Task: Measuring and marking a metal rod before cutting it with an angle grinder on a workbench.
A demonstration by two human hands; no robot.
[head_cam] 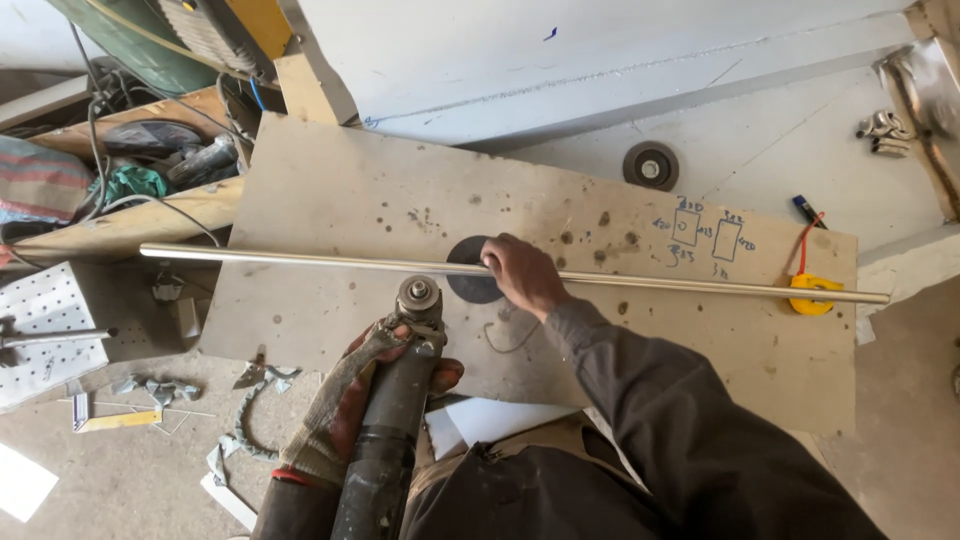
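One steel tube (300,258), one grinder (400,400), two loose discs (470,270) (650,165), one yellow tape measure (812,295), one marker (808,211), one wooden board (330,190), two hands (522,275) (350,400), one of them gloved

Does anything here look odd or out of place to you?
Yes. The angle grinder in the left hand has a bare spindle, while a dark disc lies loose on the board beside the right hand, which rests on the metal tube. That glove looks torn.
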